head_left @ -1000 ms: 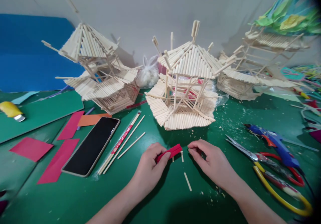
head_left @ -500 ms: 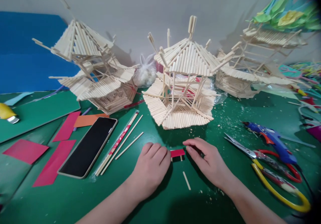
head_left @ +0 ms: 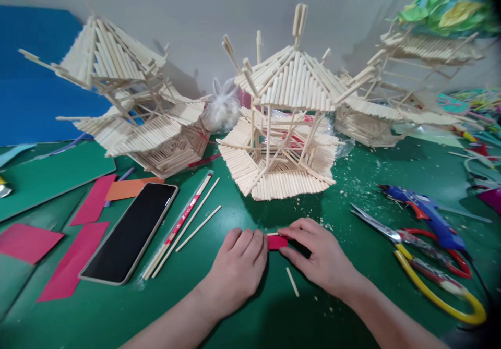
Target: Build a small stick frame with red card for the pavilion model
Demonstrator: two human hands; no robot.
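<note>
Between my two hands is a small red paper strip (head_left: pixel 277 242), low over the green tabletop, with a bit of pale wooden stick showing along its far edge. My left hand (head_left: pixel 238 271) is closed at the strip's left end, its fingertips hidden behind the knuckles. At the right end, my right hand (head_left: pixel 323 260) pinches the strip with thumb and fingers. A short cut stick (head_left: pixel 292 282) lies on the table just nearer to me. Directly beyond my hands stands a pavilion model (head_left: pixel 291 124) built of wooden sticks.
Scissors (head_left: pixel 395 237) and a blue glue gun (head_left: pixel 430 216) lie right. To the left are a phone (head_left: pixel 131 234), packaged chopsticks (head_left: pixel 183 218), loose sticks (head_left: pixel 199 227) and red paper pieces (head_left: pixel 74 263). Further stick models stand back left (head_left: pixel 152 124) and back right (head_left: pixel 371 117).
My right hand has closed onto the right end of the red strip. The strip has turned: two stick ends showed below it, now a stick shows along its far edge. The view shifted slightly.
</note>
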